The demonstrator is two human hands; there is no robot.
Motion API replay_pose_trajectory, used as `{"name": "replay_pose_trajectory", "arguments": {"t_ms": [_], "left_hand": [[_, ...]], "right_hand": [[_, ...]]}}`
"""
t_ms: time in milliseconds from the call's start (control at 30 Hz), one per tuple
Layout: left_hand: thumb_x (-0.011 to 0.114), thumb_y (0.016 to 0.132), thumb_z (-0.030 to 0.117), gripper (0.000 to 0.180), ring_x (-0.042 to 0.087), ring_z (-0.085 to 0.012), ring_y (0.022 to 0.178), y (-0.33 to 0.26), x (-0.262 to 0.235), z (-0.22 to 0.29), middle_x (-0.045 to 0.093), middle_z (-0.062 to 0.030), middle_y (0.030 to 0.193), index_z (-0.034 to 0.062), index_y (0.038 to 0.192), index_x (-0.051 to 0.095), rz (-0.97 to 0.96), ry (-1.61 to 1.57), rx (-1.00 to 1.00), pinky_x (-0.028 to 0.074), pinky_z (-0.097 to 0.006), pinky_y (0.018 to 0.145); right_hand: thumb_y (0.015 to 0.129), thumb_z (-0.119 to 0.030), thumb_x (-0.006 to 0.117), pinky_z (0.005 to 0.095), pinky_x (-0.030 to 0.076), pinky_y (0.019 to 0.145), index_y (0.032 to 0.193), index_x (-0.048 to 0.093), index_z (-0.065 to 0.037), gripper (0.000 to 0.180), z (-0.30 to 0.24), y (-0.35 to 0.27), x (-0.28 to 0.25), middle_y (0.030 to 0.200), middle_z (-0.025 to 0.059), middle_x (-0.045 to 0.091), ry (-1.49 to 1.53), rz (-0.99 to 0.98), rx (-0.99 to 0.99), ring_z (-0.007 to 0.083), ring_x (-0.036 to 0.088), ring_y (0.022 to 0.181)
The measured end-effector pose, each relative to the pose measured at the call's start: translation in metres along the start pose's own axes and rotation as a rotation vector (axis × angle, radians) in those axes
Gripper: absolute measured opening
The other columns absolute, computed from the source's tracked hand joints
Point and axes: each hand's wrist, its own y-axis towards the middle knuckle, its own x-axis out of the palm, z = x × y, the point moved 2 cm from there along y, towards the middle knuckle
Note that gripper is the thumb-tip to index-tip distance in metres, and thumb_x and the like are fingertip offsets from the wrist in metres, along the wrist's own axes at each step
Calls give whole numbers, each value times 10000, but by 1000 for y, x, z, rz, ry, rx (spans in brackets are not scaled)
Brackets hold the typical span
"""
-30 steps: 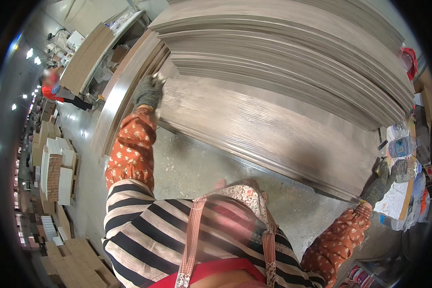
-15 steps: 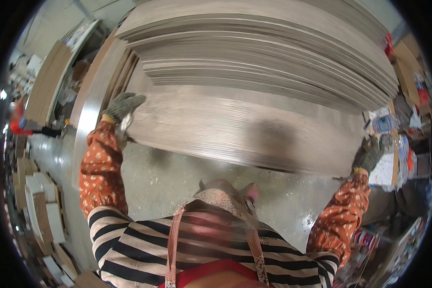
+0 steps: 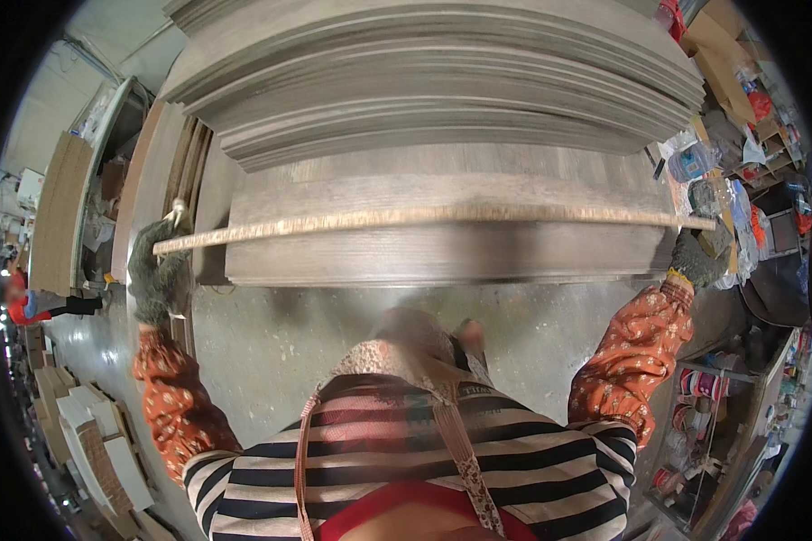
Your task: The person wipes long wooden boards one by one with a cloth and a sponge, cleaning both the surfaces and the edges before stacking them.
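— Tilted up since a moment ago: my board (image 3: 424, 218) now shows its edge, lying left to right before the stack (image 3: 442, 81).

— Hands?

— Left hand (image 3: 158, 275) and right hand (image 3: 695, 261) each clasp one end, equally near.

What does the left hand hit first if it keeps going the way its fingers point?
Probably the upright boards leaning beside the big stack. The left hand, gloved, grips the end of the thin board and points up and away; depth is unclear.
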Motion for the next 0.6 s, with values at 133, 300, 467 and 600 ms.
{"name": "replay_pose_trajectory", "arguments": {"t_ms": [133,300,467,600], "left_hand": [[636,799,36,428,537,-264,1127,-48,34,-15,558,-140,1195,-37,1210,544,168,168,154,423,-383,971],[588,712,-38,652,526,-333,1116,-76,102,6,554,-142,1251,88,1342,479,-229,1071,156,426,-395,964],[591,793,-5,469,596,-275,1003,-57,111,-2,606,-121,1128,85,1251,553,-284,775,39,491,-341,848],[626,847,118,269,625,-201,978,-22,101,-9,666,-109,1021,22,1098,645,-136,278,-250,500,-291,842]], "right_hand": [[899,-202,492,417,518,759,850,561,-8,211,3,-1,-15,814,81,602,682,-281,234,242,585,733],[864,-26,618,421,548,847,1294,297,-2,537,6,-23,-58,1062,274,603,-13,362,141,309,650,928],[883,-67,619,336,481,929,1368,332,26,572,-2,-47,-61,1248,246,535,-363,-25,123,270,569,1100],[891,-92,609,339,394,1009,1343,445,15,493,-29,-98,-7,1334,148,507,-846,-398,104,224,500,1191]]}}
